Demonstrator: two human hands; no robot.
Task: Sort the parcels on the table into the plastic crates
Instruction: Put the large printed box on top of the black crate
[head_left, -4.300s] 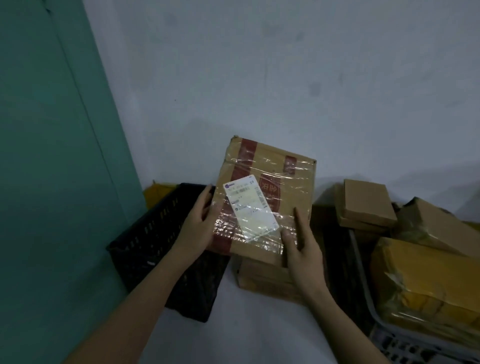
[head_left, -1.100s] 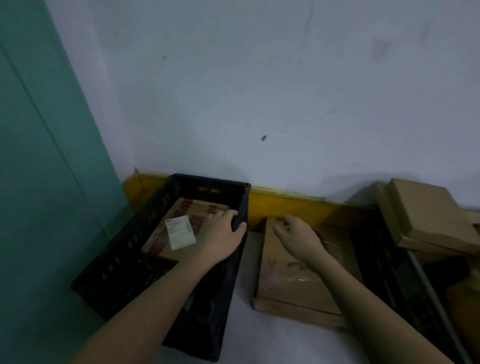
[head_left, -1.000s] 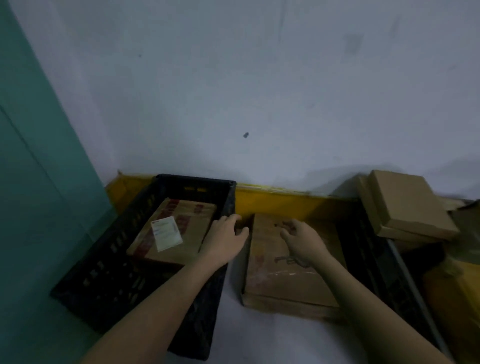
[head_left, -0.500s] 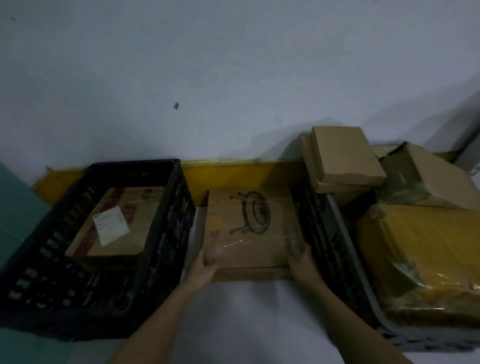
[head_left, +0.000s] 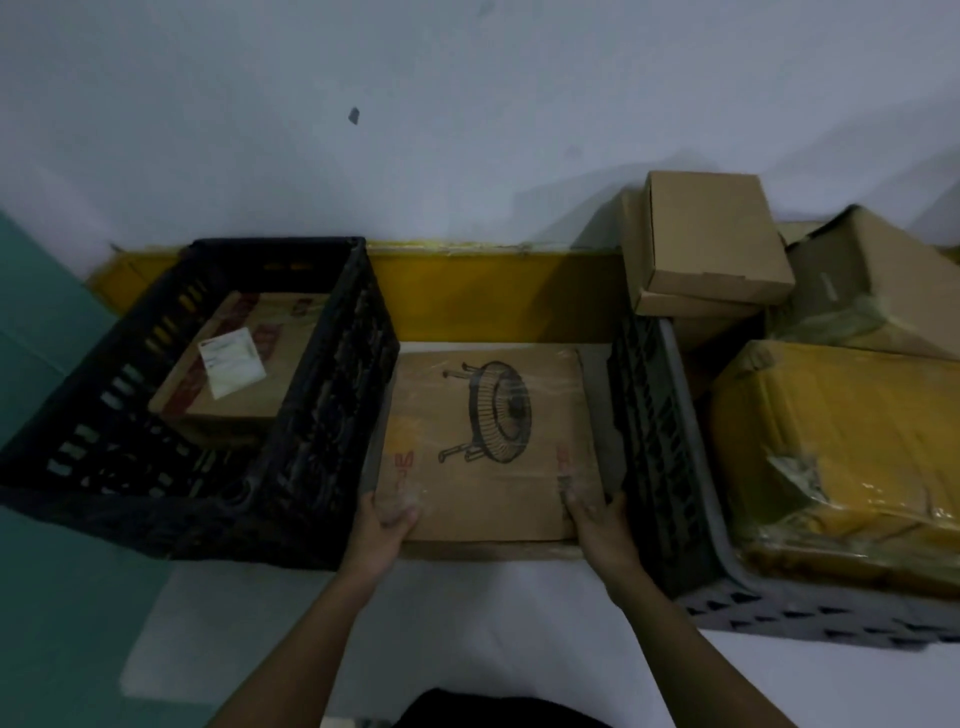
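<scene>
Compared with half a second ago, our hands are at the same two near corners of the flat cardboard parcel (head_left: 485, 441), and the taped parcel (head_left: 244, 364) with the white label lies as before inside the black crate (head_left: 332, 395); four seconds ago we held that taped parcel up in front of the wall. The surface is a white table (head_left: 467, 623), pushed against a pale grey wall (head_left: 467, 104) with a yellow strip along its foot, and a teal area shows at the left. The flat parcel, printed with a drawing of a round wire grille, lies on the table between the black crate on the left and the grey crate (head_left: 670, 447) on the right. Our left hand (head_left: 382, 530) grips the near left corner, the thumb on top and the fingers under the edge. Our right hand (head_left: 597, 525) grips the near right corner in the same way. In the grey crate sits a yellow wrapped parcel (head_left: 831, 447), and behind it brown boxes (head_left: 711, 239) are stacked.
</scene>
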